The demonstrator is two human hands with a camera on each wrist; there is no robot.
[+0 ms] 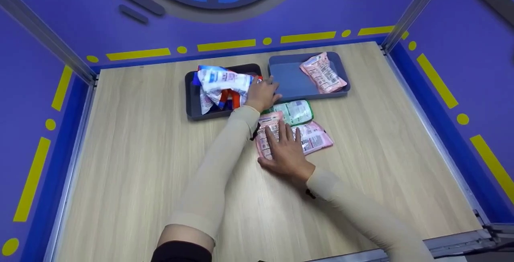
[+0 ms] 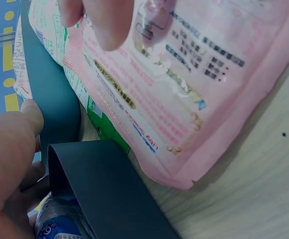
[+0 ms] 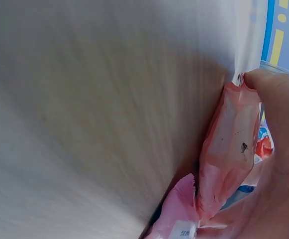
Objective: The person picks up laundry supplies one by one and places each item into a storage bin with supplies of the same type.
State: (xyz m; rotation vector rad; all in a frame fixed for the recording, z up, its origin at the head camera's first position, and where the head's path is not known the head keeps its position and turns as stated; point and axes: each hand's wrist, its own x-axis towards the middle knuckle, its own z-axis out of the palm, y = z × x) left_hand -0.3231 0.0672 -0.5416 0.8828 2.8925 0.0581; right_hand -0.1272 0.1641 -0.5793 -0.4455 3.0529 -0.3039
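My left hand (image 1: 262, 95) reaches over the right end of the dark tray (image 1: 190, 105), fingers spread at its rim beside the second tray. White, blue and red packets (image 1: 225, 79) lie heaped in that dark tray, close to these fingers. With fingers spread and nearly straight, my right hand (image 1: 287, 155) rests on a pink packet (image 1: 263, 143) on the table. The thumb (image 3: 261, 79) lies along that packet's edge in the right wrist view. Another pink packet (image 1: 319, 138) lies to its right, partly behind the fingers. A green-and-white packet (image 1: 299, 112) lies just beyond both.
The grey-blue tray (image 1: 285, 79) stands at the back right, close beside the dark one, with a pink packet (image 1: 323, 75) at its right end. Purple panels (image 1: 225, 31) with metal edging enclose the wooden table (image 1: 132, 165) at the back and sides.
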